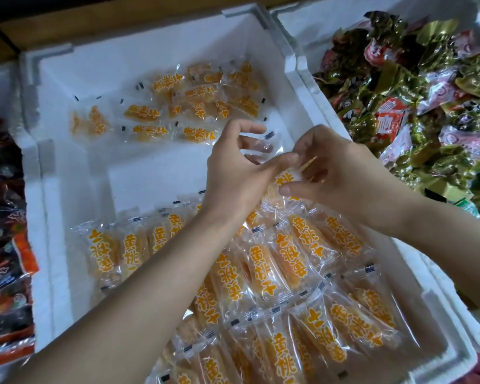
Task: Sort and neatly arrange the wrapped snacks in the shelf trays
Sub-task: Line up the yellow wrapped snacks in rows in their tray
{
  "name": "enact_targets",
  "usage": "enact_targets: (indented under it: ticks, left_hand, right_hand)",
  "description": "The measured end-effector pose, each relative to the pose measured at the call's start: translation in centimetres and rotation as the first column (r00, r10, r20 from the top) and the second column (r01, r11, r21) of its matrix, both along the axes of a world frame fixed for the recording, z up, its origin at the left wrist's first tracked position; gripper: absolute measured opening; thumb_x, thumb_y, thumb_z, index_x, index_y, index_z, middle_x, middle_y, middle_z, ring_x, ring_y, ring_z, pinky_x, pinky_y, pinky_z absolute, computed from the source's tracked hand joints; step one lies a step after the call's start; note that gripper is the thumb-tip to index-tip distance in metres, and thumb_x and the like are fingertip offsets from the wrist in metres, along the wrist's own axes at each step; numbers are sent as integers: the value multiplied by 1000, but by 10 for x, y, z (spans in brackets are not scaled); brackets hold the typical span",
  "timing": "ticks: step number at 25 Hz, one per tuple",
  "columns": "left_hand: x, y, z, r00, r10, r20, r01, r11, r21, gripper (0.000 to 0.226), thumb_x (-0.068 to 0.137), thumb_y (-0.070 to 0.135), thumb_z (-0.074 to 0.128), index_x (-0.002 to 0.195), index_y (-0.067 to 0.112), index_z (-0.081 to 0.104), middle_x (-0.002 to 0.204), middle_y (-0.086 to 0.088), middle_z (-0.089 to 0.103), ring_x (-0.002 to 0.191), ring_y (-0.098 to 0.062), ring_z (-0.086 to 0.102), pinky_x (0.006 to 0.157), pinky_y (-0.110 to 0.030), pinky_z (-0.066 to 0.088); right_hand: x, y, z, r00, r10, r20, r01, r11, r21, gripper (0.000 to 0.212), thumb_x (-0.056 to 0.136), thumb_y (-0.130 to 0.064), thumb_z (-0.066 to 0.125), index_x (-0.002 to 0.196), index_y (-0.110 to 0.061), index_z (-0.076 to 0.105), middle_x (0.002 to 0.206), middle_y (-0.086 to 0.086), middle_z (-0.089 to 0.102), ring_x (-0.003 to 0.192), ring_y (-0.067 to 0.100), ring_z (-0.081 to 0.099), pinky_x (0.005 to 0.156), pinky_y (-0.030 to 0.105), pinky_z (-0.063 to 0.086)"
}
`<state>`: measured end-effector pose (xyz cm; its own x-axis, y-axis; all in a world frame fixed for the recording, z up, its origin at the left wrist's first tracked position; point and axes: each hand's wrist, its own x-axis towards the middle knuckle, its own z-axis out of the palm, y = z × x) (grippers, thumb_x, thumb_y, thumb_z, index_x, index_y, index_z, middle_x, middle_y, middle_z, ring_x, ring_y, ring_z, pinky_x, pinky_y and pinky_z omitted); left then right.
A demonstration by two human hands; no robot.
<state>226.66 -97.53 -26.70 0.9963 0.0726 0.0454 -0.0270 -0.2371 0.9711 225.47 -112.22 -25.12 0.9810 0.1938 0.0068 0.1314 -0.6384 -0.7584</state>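
fingers of left hand and right hand pinch one clear-wrapped orange snack over the white tray.

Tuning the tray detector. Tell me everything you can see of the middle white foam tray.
The middle foam tray is white and rectangular, apparently expanded foam, with thick walls and notched corners. It sits between green and red wrapped snacks on the right and dark and red packets on the left. Inside lie clear-wrapped yellow snacks printed in orange: loose packets at the far end, overlapping rows nearer, bare floor between. The left hand and right hand hold one packet above it.
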Motion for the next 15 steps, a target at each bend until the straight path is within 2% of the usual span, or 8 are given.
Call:
enact_targets:
  ticks: [3,5,7,8,9,11,13,15]
  left_hand:
    - [8,-2,-6,996,-91,13,90,993,73,28,86,28,67,109,23,52,97,6,61,86,-8,62,72,-18,48]
    - [18,4,-19,983,-175,-50,182,947,263,40,92,30,59,128,18,47,123,0,55,110,-11,53,89,-19,40]
    - [32,13,-34,939,-272,-209,343,776,529,66,87,36,64,142,14,35,143,-5,40,133,-18,36,107,-29,30]
    - [37,16,-39,910,-300,-285,414,685,600,77,82,43,69,144,14,33,146,-5,38,136,-21,32,111,-35,27]
    - [40,18,-41,886,-325,-331,464,632,621,86,73,52,72,143,15,36,145,-5,40,136,-23,33,111,-39,28]
    - [41,19,-40,871,-337,-358,491,623,608,95,61,59,75,140,17,42,141,-5,44,133,-22,39,109,-41,32]
    - [37,19,-41,886,-316,-340,464,634,619,92,67,47,80,143,16,37,140,-4,39,131,-21,40,109,-36,31]
    - [32,22,-42,902,-328,-281,428,601,675,89,71,43,78,143,15,34,137,-4,37,129,-24,41,108,-38,33]
  right_hand:
    - [8,-5,-4,996,-86,1,86,996,-9,47,75,-23,76,110,-27,45,89,-8,58,68,9,60,56,19,47]
    - [17,-12,-9,987,-159,-10,159,986,-47,46,82,-19,71,119,-21,44,96,0,59,76,18,61,58,24,48]
    - [24,-10,-18,979,-202,-12,201,975,-91,42,86,-18,66,122,-15,44,99,5,61,84,23,60,67,30,49]
    - [26,-6,-24,977,-211,-5,209,970,-124,41,87,-18,64,122,-13,44,99,7,62,87,24,59,73,33,48]
    - [28,-1,-31,978,-210,7,209,964,-164,39,89,-19,62,122,-13,43,99,9,64,89,27,60,75,36,48]
    - [29,9,-44,982,-184,50,191,944,-270,33,92,-20,54,122,-15,41,98,11,66,92,32,59,76,40,48]
    - [29,11,-54,984,-135,114,168,914,-369,29,93,-20,50,121,-17,43,103,13,65,98,34,58,79,42,48]
    - [28,8,-58,982,-56,180,125,907,-402,30,94,-16,49,124,-16,46,117,11,57,106,33,54,86,40,45]
